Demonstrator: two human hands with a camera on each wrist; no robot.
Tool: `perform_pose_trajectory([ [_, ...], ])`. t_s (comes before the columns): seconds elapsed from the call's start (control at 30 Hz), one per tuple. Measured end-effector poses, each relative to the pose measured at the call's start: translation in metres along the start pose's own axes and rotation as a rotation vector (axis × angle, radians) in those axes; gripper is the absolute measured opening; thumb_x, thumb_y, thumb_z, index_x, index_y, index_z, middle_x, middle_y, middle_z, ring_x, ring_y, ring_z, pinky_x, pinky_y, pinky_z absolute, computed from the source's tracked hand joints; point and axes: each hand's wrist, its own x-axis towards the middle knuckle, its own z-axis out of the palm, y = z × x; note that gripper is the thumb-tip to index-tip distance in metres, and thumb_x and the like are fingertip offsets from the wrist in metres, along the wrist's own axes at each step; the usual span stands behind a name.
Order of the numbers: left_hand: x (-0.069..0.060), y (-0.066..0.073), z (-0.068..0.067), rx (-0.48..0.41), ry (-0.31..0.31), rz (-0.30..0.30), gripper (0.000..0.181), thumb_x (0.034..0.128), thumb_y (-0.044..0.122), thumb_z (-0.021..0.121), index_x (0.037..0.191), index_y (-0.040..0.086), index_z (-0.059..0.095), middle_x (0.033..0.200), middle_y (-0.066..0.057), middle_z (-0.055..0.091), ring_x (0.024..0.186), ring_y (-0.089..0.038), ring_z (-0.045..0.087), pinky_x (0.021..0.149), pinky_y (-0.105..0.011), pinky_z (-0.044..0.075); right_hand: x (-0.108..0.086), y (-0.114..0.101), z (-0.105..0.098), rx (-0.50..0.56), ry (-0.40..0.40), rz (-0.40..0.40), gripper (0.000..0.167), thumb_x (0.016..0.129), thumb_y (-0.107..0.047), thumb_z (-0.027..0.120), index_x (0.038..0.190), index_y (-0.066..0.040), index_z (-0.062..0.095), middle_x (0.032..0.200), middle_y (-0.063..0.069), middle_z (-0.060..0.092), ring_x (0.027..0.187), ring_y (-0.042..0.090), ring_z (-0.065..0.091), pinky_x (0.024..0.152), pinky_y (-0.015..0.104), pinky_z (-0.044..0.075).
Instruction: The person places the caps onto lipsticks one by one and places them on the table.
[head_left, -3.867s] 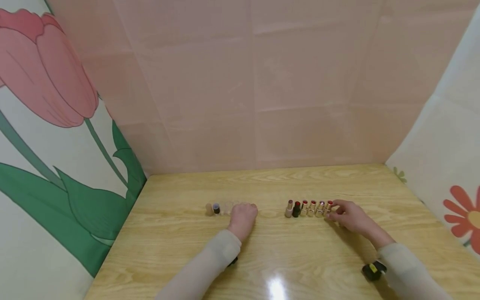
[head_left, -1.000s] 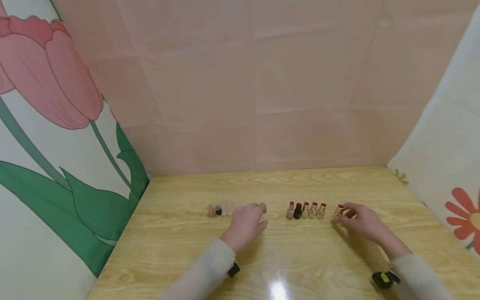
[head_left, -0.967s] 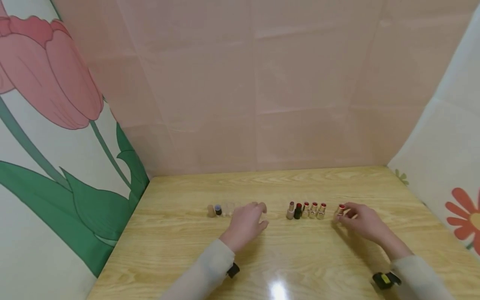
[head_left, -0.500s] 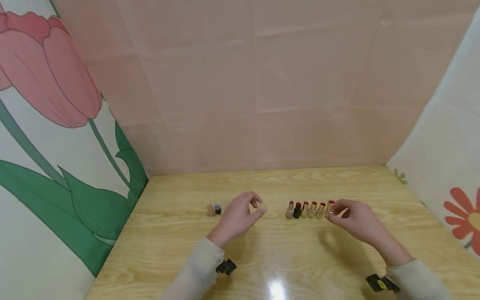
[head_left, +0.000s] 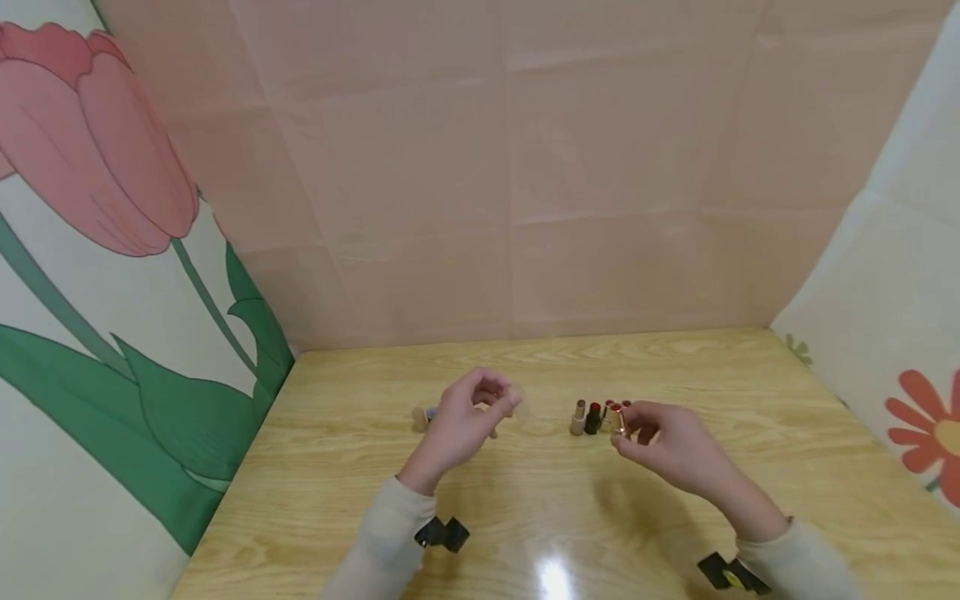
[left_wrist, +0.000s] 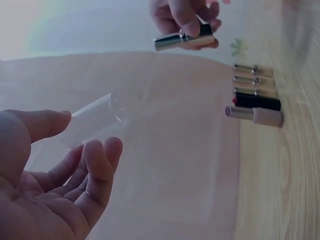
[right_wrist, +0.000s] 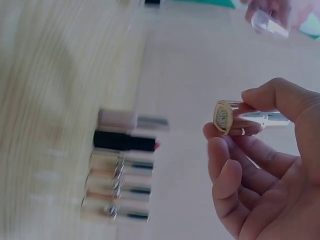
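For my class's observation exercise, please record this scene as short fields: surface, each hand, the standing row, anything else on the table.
Surface: wood-grain table
Left hand: pinches a clear cap, raised
Right hand: pinches a gold lipstick, raised, apart from the cap
Standing row: pale lipstick, black lipstick, three more gold lipsticks, all upright
Farthest left: beige item, too small to identify

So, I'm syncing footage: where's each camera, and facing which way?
Head: on the head, facing forward and down over the table, left hand, right hand and sleeves.
Left wrist: on that wrist, facing the left hand and its clear cap; right hand beyond.
Right wrist: likewise, facing the right hand and its lipstick; left hand beyond.
Both wrist views share the lipstick row.
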Motion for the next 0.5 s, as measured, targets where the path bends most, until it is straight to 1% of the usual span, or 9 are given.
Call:
perform_pose_trajectory([
  [0.1,-0.001,0.003,0.0,-0.086,-0.005,-0.008,0.029,0.0985,0.036,0.065,0.119,0.016,0.061,0.106,-0.002,0.064,0.09,-0.017,0.066,0.066,-0.034,0.059,-0.001,-0.011,0.004,0.025,0.008,-0.039,0.018,0.087,-0.025,0.079,0.099,-0.014,0.072,0.083,-0.008,0.066,0.073,0.007,0.058,0.057,0.025,0.049],
  [0.2,-0.002,0.006,0.001,-0.144,-0.022,-0.023,0.027,0.0984,0.031,0.066,0.118,0.013,0.062,0.106,-0.004,0.065,0.091,-0.017,0.067,0.07,-0.034,0.059,-0.003,-0.021,0.009,0.05,-0.001,-0.082,0.02,0.088,-0.026,0.078,0.102,-0.014,0.073,0.082,-0.01,0.065,0.073,0.005,0.058,0.058,0.024,0.05],
  [0.3,-0.002,0.007,0.003,-0.198,-0.041,-0.03,0.026,0.0978,0.027,0.067,0.116,0.01,0.061,0.107,-0.006,0.065,0.09,-0.018,0.068,0.073,-0.034,0.06,-0.003,-0.029,0.013,0.084,-0.007,-0.143,0.019,0.088,-0.025,0.078,0.103,-0.014,0.073,0.081,-0.012,0.064,0.072,0.004,0.058,0.059,0.024,0.051],
  [0.4,-0.002,0.008,0.006,-0.246,-0.07,-0.017,0.026,0.0979,0.025,0.067,0.115,0.007,0.059,0.108,-0.009,0.064,0.089,-0.023,0.07,0.075,-0.036,0.06,-0.002,-0.035,0.015,0.123,-0.019,-0.196,0.019,0.089,-0.023,0.077,0.106,-0.014,0.074,0.081,-0.013,0.065,0.072,0.004,0.059,0.058,0.024,0.052],
  [0.5,-0.001,0.008,0.008,-0.282,-0.099,0.0,0.025,0.098,0.024,0.067,0.113,0.006,0.058,0.109,-0.01,0.065,0.092,-0.031,0.07,0.078,-0.039,0.06,-0.001,-0.038,0.016,0.149,-0.041,-0.217,0.022,0.091,-0.024,0.075,0.11,-0.013,0.073,0.082,-0.014,0.066,0.073,0.005,0.06,0.056,0.025,0.052],
])
